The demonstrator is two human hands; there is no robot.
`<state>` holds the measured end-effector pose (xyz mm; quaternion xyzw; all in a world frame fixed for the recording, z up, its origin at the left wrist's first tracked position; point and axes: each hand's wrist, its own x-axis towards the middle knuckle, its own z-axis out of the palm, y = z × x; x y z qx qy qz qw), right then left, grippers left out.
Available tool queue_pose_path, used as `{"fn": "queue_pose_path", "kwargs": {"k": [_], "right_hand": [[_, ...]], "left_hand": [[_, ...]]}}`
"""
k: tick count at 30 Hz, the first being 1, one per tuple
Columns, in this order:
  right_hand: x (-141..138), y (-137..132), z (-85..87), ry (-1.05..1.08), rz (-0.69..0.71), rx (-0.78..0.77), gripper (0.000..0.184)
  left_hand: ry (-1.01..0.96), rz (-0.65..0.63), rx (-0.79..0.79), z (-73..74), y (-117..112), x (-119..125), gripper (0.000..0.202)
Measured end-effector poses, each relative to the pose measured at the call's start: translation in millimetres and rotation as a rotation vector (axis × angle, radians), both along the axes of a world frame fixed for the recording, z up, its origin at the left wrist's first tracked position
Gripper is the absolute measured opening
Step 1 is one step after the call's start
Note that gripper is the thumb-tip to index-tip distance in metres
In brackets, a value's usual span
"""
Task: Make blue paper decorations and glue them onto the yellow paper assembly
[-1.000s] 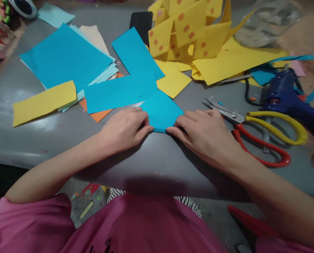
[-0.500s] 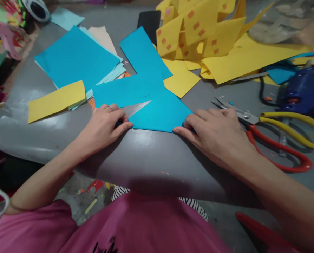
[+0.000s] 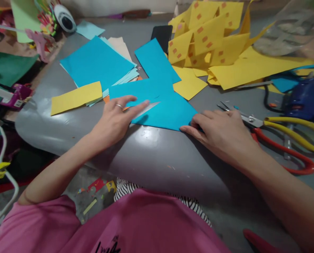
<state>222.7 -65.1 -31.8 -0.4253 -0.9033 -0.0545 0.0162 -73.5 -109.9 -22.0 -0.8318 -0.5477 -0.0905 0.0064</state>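
Observation:
A folded sheet of blue paper (image 3: 169, 112) lies near the front edge of the grey table, its straight fold facing me. My right hand (image 3: 221, 131) pinches its right corner, the thumb on the near edge and the fingers curled. Over the paper's left end is my left hand (image 3: 116, 119), with its fingers apart and the index finger stretched along the sheet; I cannot tell whether it touches. A narrow strip of grey table shows between that finger and the folded part. Behind, another blue paper strip (image 3: 157, 58) reaches away from me.
Scissors (image 3: 254, 121) with red and yellow handles lie by my right hand, beside a blue glue gun (image 3: 304, 95). Stacked blue sheets (image 3: 96, 63) and a yellow strip (image 3: 76, 98) are at left. Yellow paper shapes with orange squares (image 3: 207, 38) stand at the back right.
My left hand has let go of the near edge and opened, its fingers moving up over the paper. The right hand keeps its pinch. The whole view has shifted slightly.

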Motion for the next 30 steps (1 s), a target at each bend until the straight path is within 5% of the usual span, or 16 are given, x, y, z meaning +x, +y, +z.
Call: {"fn": "queue_pose_path", "kwargs": {"k": [3, 5, 8, 13, 25, 30], "right_hand": [[-1.0, 0.8, 0.1, 0.000, 0.003, 0.017, 0.063], [-2.3, 0.5, 1.0, -0.013, -0.012, 0.014, 0.063], [-4.2, -0.5, 2.9, -0.037, -0.037, -0.011, 0.060], [-7.7, -2.2, 6.0, -0.059, -0.069, -0.048, 0.058], [24.9, -1.9, 14.9, 0.051, -0.074, -0.238, 0.056], [28.6, -2.9, 22.1, -0.056, -0.158, -0.299, 0.042]], "left_hand": [[0.022, -0.307, -0.006, -4.8, -5.6, 27.1, 0.044], [0.033, -0.380, -0.017, -7.8, -10.4, 46.8, 0.046], [0.058, -0.371, -0.033, -12.4, -18.1, 69.1, 0.051], [0.083, -0.326, -0.082, -21.0, -26.3, 78.6, 0.095], [0.046, -0.332, -0.022, -23.9, -28.6, 76.5, 0.091], [0.037, -0.327, -0.025, -25.5, -30.2, 75.1, 0.089]]}}
